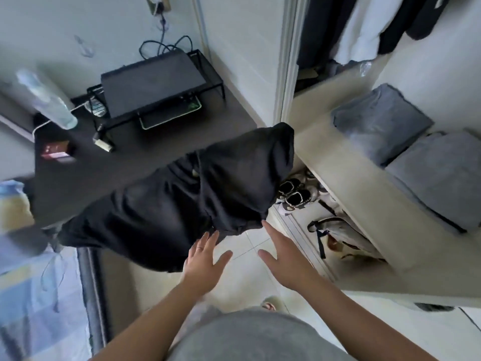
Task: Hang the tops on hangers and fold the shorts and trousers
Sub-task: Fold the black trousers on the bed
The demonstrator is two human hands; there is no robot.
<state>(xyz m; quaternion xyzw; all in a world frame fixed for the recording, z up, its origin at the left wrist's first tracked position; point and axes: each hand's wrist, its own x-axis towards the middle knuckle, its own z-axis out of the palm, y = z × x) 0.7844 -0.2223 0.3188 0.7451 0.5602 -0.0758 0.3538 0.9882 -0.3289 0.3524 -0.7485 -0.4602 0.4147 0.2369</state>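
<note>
Grey cloth of the person's top (pixel 250 337) fills the 6 o'clock edge, and both bare forearms reach up from it toward the middle of the view. A black garment (pixel 187 204) spreads across the centre, a long bunched mass running from 8 o'clock up to a rounded end near 1 o'clock, smeared by motion blur. It lies just above the fingers. The left hand (pixel 203 259) sits under its lower hem with fingers straight and fanned, thumb out toward 3 o'clock, a thin ring on one finger, and the fingertips (pixel 208 237) meet the cloth. The right hand (pixel 283 259) is equally flat and spread, its longest fingertip at the hem's corner; neither hand seems to grip the fabric, though the blur makes that uncertain. At 9 o'clock a small red box (pixel 56 151) on the dark desk (pixel 161 149) carries print too blurred to read. At 3 o'clock two folded grey garments (pixel 380 121) lie side by side on a pale shelf (pixel 346 178), with hanging clothes (pixel 364 22) at 1 o'clock.
</note>
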